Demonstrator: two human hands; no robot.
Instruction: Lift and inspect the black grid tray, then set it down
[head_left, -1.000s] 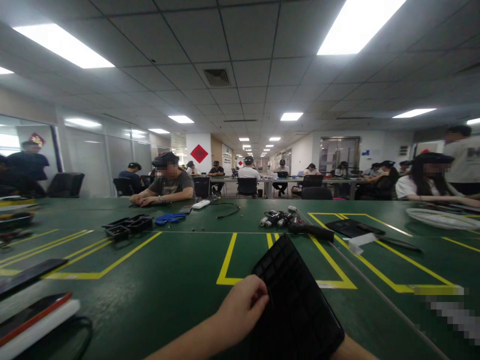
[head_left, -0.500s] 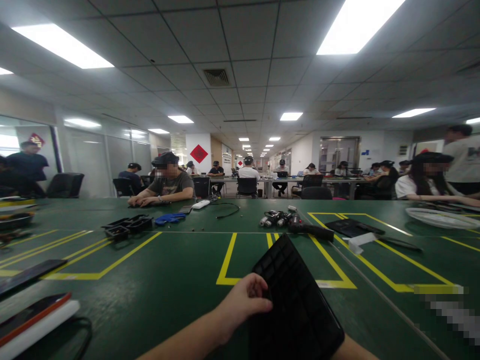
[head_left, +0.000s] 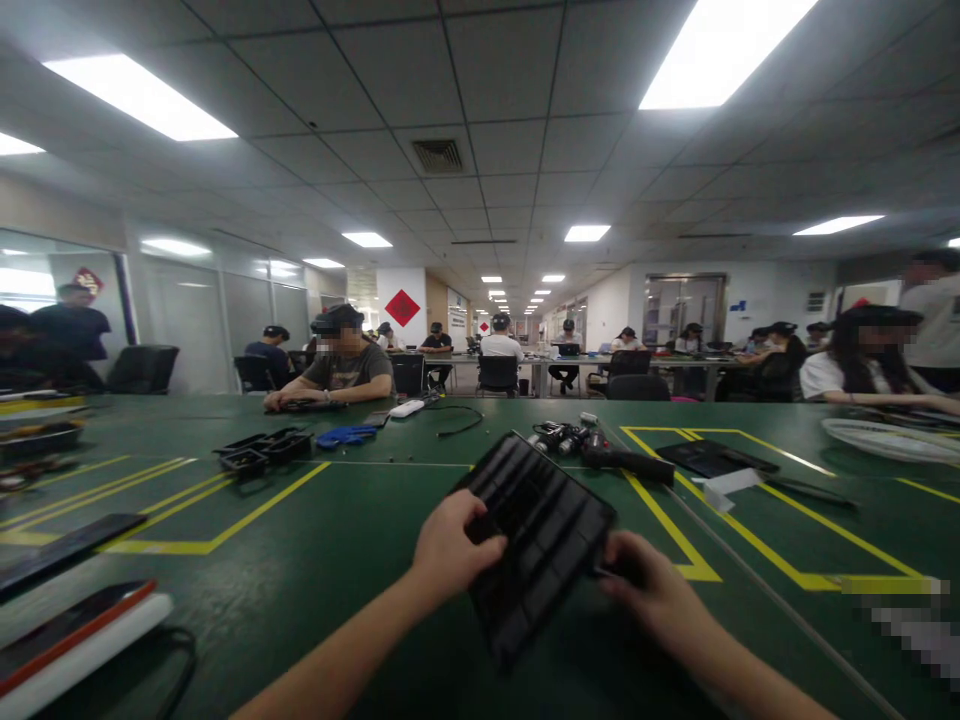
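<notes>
A black rectangular panel [head_left: 540, 535] with a raised grid pattern is held tilted above the green table [head_left: 300, 620]. My left hand [head_left: 456, 545] grips its left edge, thumb lying over the gridded face. At the right edge, the fingers of my right hand [head_left: 649, 580] are closed by the panel's corner. A small pale sliver shows at those fingertips, too small to name. Beyond the panel lies a cluster of black and silver parts [head_left: 562, 435] with a black handle-like piece [head_left: 630, 463].
Yellow tape lines [head_left: 270, 508] mark the table. Black trays [head_left: 262, 450] and blue gloves [head_left: 345, 436] lie left of centre. A flat black piece [head_left: 716, 457] lies at right, a white and orange device [head_left: 82, 640] at near left. A person [head_left: 349, 355] sits across.
The panel has turned and tipped, showing more of its gridded face. My right hand has come out from behind it to its right edge. The view has shifted slightly left.
</notes>
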